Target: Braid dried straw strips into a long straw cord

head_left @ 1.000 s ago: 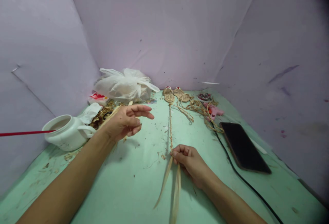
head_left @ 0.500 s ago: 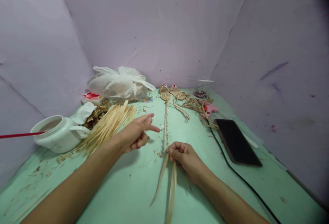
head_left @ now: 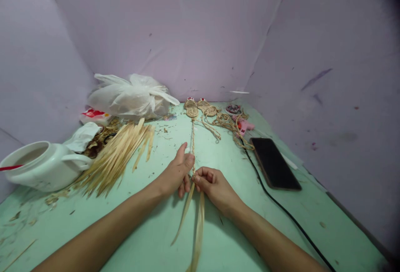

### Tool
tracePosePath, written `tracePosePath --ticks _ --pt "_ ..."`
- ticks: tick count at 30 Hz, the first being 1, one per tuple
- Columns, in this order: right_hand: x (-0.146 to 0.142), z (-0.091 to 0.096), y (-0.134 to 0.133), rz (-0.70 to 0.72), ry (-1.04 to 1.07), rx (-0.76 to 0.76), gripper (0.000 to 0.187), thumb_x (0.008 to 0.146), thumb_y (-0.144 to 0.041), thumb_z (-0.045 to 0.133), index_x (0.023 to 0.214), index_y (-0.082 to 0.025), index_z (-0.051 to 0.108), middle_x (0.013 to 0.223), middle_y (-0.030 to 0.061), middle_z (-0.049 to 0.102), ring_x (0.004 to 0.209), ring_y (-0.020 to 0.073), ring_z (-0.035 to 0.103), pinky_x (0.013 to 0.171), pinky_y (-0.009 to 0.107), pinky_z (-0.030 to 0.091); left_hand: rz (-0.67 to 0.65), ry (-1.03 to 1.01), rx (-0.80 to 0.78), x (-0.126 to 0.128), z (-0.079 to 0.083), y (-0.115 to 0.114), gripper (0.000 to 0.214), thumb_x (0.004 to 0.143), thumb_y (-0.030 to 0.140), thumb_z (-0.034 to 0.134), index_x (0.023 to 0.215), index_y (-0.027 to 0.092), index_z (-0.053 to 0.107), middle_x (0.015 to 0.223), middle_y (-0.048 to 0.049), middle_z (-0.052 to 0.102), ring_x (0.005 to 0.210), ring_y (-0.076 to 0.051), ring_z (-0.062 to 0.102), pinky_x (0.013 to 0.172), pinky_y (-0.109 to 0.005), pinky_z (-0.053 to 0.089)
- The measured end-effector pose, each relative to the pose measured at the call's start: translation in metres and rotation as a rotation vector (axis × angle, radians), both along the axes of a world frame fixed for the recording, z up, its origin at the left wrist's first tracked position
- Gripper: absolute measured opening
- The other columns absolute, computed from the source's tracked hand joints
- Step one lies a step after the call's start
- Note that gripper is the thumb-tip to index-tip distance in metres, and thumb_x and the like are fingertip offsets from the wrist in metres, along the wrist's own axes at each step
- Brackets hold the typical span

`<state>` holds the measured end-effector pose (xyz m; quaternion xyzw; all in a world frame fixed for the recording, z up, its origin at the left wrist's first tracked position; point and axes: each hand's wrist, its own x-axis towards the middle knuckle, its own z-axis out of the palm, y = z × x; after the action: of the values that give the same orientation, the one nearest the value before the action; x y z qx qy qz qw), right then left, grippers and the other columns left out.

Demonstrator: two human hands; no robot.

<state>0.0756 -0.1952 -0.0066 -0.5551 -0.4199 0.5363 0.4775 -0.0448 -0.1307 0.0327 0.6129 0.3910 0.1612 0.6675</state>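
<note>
A thin braided straw cord (head_left: 193, 138) runs toward me from a coiled woven piece (head_left: 191, 111) at the back of the table. My right hand (head_left: 211, 184) pinches the near end of the braid between thumb and fingers. Below that pinch, loose flat straw strips (head_left: 199, 226) hang toward the table's near side. Beside the braid is my left hand (head_left: 178, 171), its thumb raised and fingers apart, the fingertips close to the cord. Whether they touch it I cannot tell.
On the left lie a bundle of straw strips (head_left: 121, 151), a white pot (head_left: 46, 168) and a plastic bag (head_left: 131, 97). To the right are a phone (head_left: 275, 163), a black cable (head_left: 265, 193), a pink glue gun (head_left: 245, 126) and tangled braided cord (head_left: 225, 122).
My left hand has moved from beside the straw bundle to the braid, near my right hand. The right hand keeps its pinch. The whole view has shifted slightly.
</note>
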Motion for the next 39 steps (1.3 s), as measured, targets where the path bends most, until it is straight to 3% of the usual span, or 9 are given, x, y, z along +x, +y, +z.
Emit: tracePosePath --ticks 4,13,19,22,25,27,29,33,39 --pt "-0.002 -0.002 0.0 -0.046 -0.003 -0.026 0.02 0.071 -0.03 0.055 0.061 -0.015 0.047 0.049 -0.0018 0.048 0.047 0.0076 0.04 0.048 0.021 0.028 -0.032 0.012 0.056 0.0 -0.004 -0.008 0.077 0.078 0.055 0.035 0.135 0.03 -0.009 0.132 -0.0226 0.031 0.037 -0.002 0.047 0.028 -0.016 0.031" --pt "-0.006 0.0 -0.003 0.051 0.047 0.048 0.021 0.074 -0.031 0.051 0.059 -0.016 0.049 0.053 0.0007 0.055 0.053 0.0107 0.05 0.057 0.023 0.037 0.002 0.031 0.089 -0.002 -0.01 -0.011 0.078 0.078 0.057 0.035 0.134 0.032 -0.013 0.136 -0.0235 0.024 0.038 -0.003 0.049 0.029 -0.017 0.036" --pt "-0.001 -0.008 -0.003 0.004 -0.168 0.005 0.019 0.074 -0.03 0.052 0.061 -0.017 0.052 0.048 -0.0005 0.052 0.049 0.0106 0.045 0.05 0.022 0.033 -0.037 0.006 0.016 0.001 -0.008 -0.016 0.076 0.077 0.055 0.037 0.135 0.032 -0.008 0.137 -0.0228 0.022 0.042 -0.007 0.054 0.028 -0.019 0.036" --pt "0.001 -0.013 -0.003 -0.014 -0.22 0.017 0.018 0.074 -0.029 0.051 0.061 -0.017 0.051 0.047 -0.0018 0.047 0.048 0.0093 0.04 0.047 0.021 0.029 -0.007 0.009 -0.055 0.001 0.001 -0.017 0.077 0.078 0.052 0.039 0.135 0.03 -0.006 0.128 -0.0209 0.038 0.04 -0.006 0.053 0.028 -0.018 0.033" --pt "0.0 -0.012 -0.002 -0.026 -0.24 0.009 0.017 0.073 -0.026 0.05 0.059 -0.017 0.047 0.047 -0.004 0.04 0.046 0.0076 0.034 0.045 0.02 0.025 0.102 0.054 -0.029 -0.004 0.012 -0.009 0.068 0.077 0.046 0.043 0.134 0.023 0.015 0.108 -0.0145 0.055 0.033 -0.003 0.043 0.029 -0.016 0.025" --pt "-0.001 -0.009 -0.001 -0.018 -0.227 -0.014 0.016 0.072 -0.023 0.049 0.058 -0.017 0.045 0.048 -0.0045 0.039 0.046 0.0069 0.033 0.045 0.02 0.025 0.171 0.132 0.136 -0.01 0.017 0.001 0.051 0.072 0.038 0.051 0.118 0.017 0.045 0.094 -0.0097 0.061 0.034 -0.002 0.038 0.032 -0.016 0.025" --pt "-0.002 -0.006 -0.001 -0.008 -0.189 -0.042 0.014 0.072 -0.022 0.048 0.059 -0.016 0.045 0.049 -0.0042 0.041 0.045 0.0067 0.033 0.046 0.02 0.025 0.096 0.242 0.324 -0.015 0.016 0.01 0.027 0.064 0.03 0.058 0.085 0.013 0.063 0.077 -0.0049 0.063 0.041 -0.004 0.04 0.039 -0.017 0.029" --pt "-0.002 -0.003 0.0 -0.011 -0.134 -0.055 0.012 0.071 -0.022 0.049 0.061 -0.016 0.046 0.049 -0.0039 0.043 0.045 0.0068 0.034 0.046 0.021 0.025 -0.194 0.394 0.455 -0.016 0.0 0.012 0.015 0.059 0.024 0.057 0.065 0.013 0.065 0.057 -0.0005 0.058 0.052 -0.01 0.045 0.05 -0.02 0.034" --pt "-0.002 -0.007 0.0 -0.025 -0.09 -0.044 0.011 0.07 -0.022 0.052 0.062 -0.016 0.047 0.049 -0.0037 0.046 0.045 0.0068 0.037 0.046 0.02 0.027 -0.235 0.418 0.539 -0.013 -0.009 0.008 0.015 0.06 0.019 0.048 0.058 0.012 0.062 0.049 0.0007 0.052 0.05 -0.01 0.043 0.048 -0.02 0.031"
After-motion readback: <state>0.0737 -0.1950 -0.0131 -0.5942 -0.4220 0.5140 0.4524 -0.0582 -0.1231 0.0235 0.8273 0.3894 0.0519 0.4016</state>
